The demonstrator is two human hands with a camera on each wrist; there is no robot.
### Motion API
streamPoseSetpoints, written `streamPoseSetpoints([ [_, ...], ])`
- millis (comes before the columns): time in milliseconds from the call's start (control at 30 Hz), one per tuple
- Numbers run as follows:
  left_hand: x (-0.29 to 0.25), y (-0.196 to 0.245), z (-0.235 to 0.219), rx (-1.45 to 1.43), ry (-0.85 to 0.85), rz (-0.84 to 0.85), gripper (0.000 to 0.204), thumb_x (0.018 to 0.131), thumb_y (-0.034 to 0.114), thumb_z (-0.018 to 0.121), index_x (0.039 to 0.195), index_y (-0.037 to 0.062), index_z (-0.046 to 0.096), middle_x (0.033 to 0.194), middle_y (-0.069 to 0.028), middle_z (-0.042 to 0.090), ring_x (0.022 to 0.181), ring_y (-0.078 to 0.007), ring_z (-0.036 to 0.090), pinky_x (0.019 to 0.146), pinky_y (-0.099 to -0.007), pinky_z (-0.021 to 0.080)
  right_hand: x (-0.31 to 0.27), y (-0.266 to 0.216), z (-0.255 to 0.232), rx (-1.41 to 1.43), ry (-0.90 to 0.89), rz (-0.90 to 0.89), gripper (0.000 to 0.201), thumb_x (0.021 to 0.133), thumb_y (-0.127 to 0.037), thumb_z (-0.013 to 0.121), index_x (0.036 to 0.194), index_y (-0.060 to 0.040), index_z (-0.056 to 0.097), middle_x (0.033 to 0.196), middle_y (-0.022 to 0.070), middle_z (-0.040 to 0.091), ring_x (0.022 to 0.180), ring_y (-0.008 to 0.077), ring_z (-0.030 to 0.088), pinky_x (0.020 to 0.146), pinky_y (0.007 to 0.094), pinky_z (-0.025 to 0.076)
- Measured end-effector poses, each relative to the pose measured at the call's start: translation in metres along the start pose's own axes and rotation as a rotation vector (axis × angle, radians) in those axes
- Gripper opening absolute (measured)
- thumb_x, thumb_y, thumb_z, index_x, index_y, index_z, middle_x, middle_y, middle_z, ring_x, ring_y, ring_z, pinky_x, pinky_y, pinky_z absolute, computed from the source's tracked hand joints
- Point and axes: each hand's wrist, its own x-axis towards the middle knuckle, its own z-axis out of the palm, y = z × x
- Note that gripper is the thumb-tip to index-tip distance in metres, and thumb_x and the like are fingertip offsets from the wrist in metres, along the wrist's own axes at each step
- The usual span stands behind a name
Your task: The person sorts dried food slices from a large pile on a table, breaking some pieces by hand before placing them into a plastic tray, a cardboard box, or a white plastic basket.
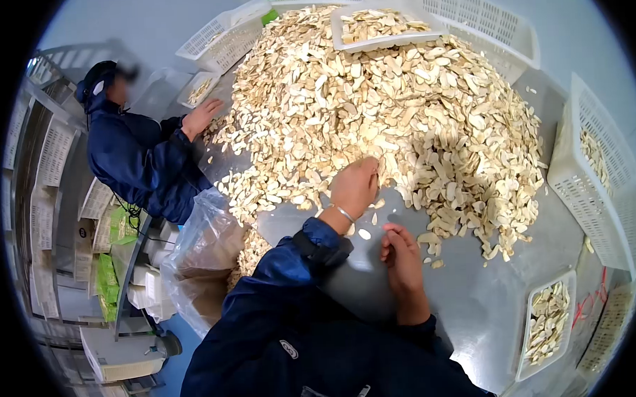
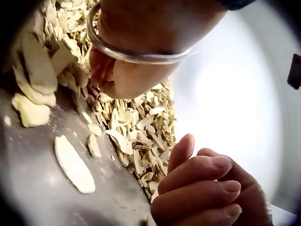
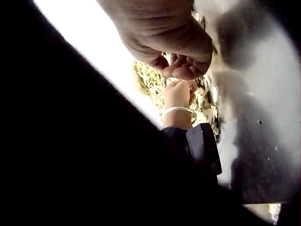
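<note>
A large heap of pale dried slices (image 1: 370, 99) covers much of the metal table (image 1: 334, 268). At its near edge is my left hand (image 1: 356, 189), wearing a bangle. The left wrist view has this hand (image 2: 141, 52) bent downward, its fingertips among the slices (image 2: 141, 127); whether they pinch one is hidden. My right hand (image 1: 404, 262) is held above the metal, nearer my body and apart from the heap. Its fingers curl loosely, with no slice visible in them, in the left wrist view and in the right wrist view, where the hand (image 3: 174, 42) appears at the top.
White perforated baskets (image 1: 597, 182) stand around the heap. A small tray of slices (image 1: 546, 323) lies at the right, and a clear plastic bag (image 1: 201, 251) at the left. Another person (image 1: 138, 149) reaches toward the heap's left edge. Racks (image 1: 51, 180) stand behind that person.
</note>
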Motion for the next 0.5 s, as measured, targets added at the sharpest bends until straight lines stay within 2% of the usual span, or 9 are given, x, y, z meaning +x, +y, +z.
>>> streamPoseSetpoints([
  [100,-0.013,-0.008,-0.004,-0.076,-0.028,-0.085,0.013,0.087,0.014,0.063,0.097,0.0078,0.059,0.082,-0.0156,0.064,0.075,-0.0375,0.065,0.064,-0.0467,0.053,0.002,0.007,-0.001,0.017,-0.043,0.017,0.015,0.101,-0.013,0.056,0.111,-0.0074,0.065,0.077,-0.0020,0.056,0.064,0.0071,0.051,0.059,0.0228,0.042],
  [233,-0.007,0.003,-0.007,0.015,0.002,0.038,0.017,0.086,0.019,0.067,0.097,0.0083,0.059,0.084,-0.0157,0.065,0.078,-0.0355,0.066,0.064,-0.0466,0.054,0.003,0.010,-0.001,0.053,-0.074,0.011,0.016,0.100,-0.012,0.057,0.112,-0.0079,0.066,0.077,-0.0023,0.055,0.064,0.0071,0.050,0.059,0.0228,0.041],
  [333,0.004,0.001,0.004,0.110,-0.041,0.067,0.018,0.086,0.020,0.068,0.096,0.0089,0.059,0.081,-0.0153,0.066,0.075,-0.0352,0.067,0.064,-0.0465,0.054,0.004,0.006,-0.002,0.056,-0.061,0.004,0.015,0.100,-0.012,0.056,0.111,-0.0074,0.066,0.076,-0.0020,0.055,0.064,0.0072,0.050,0.058,0.0229,0.041],
  [500,0.005,-0.010,0.006,0.003,-0.057,-0.061,0.014,0.086,0.019,0.068,0.093,0.0091,0.061,0.075,-0.0142,0.066,0.071,-0.0353,0.067,0.062,-0.0454,0.054,0.001,0.003,0.002,0.046,-0.043,-0.001,0.015,0.100,-0.011,0.056,0.110,-0.0059,0.066,0.075,-0.0014,0.055,0.063,0.0073,0.049,0.058,0.0230,0.040],
])
